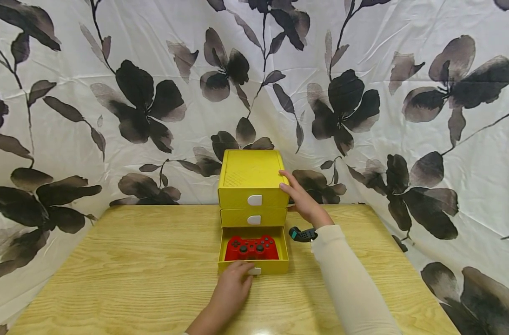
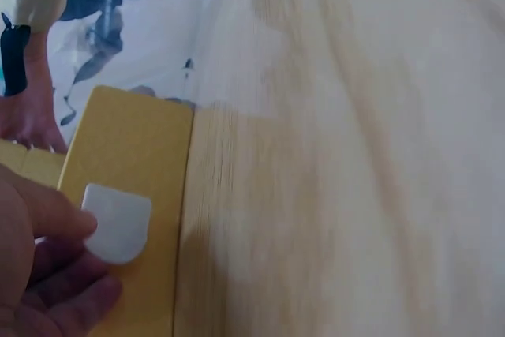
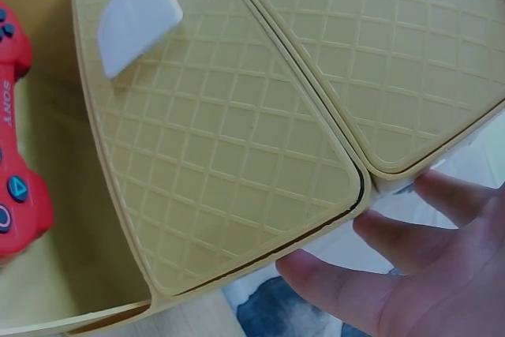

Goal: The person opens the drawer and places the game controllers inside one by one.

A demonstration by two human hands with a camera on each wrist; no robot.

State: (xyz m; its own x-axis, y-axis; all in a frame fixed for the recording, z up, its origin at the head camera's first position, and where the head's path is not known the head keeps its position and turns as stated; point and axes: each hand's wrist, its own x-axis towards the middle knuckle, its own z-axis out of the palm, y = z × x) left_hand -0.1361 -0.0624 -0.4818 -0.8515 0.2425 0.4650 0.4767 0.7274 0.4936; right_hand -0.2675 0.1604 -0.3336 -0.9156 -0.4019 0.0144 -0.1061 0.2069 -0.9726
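Note:
A small yellow drawer unit (image 1: 254, 170) stands on the table, its bottom drawer (image 1: 275, 267) pulled out. In that drawer lies a red game controller (image 1: 252, 246), partly seen in the right wrist view. My left hand (image 1: 233, 286) is at the drawer's front, fingertips at the white handle (image 2: 118, 223), with other fingers bent beside it. My right hand (image 1: 303, 199) rests against the unit's upper right side. Its fingers (image 3: 339, 282) are spread along the side edge in the right wrist view, beside the closed upper drawers (image 3: 229, 124).
A wooden table (image 1: 133, 265) extends on both sides of the unit. Behind it hangs a white cloth (image 1: 162, 42) with dark flowers. A black strap device (image 1: 303, 234) is at the right wrist, near the unit's right side.

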